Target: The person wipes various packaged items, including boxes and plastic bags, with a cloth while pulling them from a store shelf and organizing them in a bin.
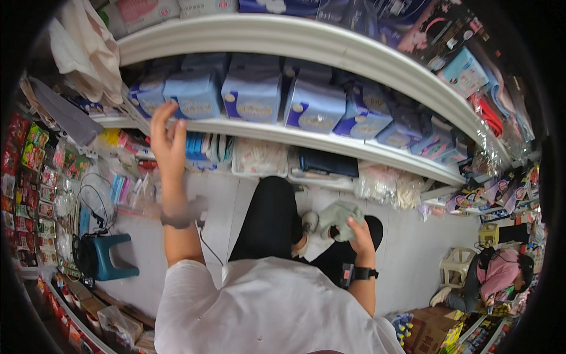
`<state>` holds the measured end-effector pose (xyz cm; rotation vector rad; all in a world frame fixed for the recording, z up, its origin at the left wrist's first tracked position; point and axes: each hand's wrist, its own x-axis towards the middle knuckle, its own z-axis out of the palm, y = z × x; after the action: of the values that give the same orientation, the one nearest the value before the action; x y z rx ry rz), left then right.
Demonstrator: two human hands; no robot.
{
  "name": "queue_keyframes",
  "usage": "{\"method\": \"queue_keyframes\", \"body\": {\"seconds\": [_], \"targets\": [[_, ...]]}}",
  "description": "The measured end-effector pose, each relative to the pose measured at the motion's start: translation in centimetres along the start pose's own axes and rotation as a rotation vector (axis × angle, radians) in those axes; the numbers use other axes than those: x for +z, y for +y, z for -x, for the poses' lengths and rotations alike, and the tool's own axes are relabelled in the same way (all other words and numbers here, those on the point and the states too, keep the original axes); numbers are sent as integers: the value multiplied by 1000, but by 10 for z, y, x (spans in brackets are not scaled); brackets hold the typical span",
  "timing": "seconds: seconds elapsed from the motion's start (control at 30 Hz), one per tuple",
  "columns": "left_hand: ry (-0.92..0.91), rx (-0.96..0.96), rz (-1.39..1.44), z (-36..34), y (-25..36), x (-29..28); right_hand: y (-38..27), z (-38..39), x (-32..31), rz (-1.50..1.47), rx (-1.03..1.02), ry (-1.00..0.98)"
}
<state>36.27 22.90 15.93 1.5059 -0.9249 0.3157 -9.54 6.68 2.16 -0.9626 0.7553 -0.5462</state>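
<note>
Left hand [167, 138]: raised to the front edge of the white metal shelf [259, 127], fingers loosely spread, nothing in the grip. Fingertips overlap the lower left corner of a light-blue, soft plastic-wrapped package [191, 97]; touching or just in front, cannot tell. More blue-and-purple packages [315, 106] stand in a row along the same shelf, to the right.

Right hand [361, 237]: low, by the right knee, fingers closed on a crumpled grey-green cloth [344, 213], thumb on its near side. Cloth hangs bunched between the knees, over the pale tiled floor [218, 203]. Black strap with a small boxy device [348, 274] on the right wrist; dark band [178, 216] on the left, blurred.

Below the shelf: white plastic basket [259, 167] with pale wrapped goods, and clear plastic bags [383, 184] right of it. Teal plastic stool [113, 258] on the floor to the left, well apart from both hands. Far right: another person in a pink top [500, 271], bent over beside a cream plastic stool [456, 265]. Brown cardboard box [427, 331] at lower right.
</note>
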Motion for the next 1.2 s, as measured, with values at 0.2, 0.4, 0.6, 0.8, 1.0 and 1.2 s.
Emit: {"method": "queue_keyframes", "body": {"seconds": [0.2,0.4,0.6,0.8,1.0,1.2], "targets": [[62,-168,-19,1,-31,7,11,10,-63,-430,-43,173],[109,-176,-187,-37,-59,6,42,6,-81,-692,-20,247],[25,-193,-163,-62,-95,-4,35,1,-73,-737,-29,222],[-18,-226,-87,-65,-91,3,36,6,-80,-699,-43,209],[34,-301,-24,-64,-84,9,39,6,-84,-671,-52,175],[82,-222,72,-54,-97,10,37,6,-81,-663,-56,144]]}}
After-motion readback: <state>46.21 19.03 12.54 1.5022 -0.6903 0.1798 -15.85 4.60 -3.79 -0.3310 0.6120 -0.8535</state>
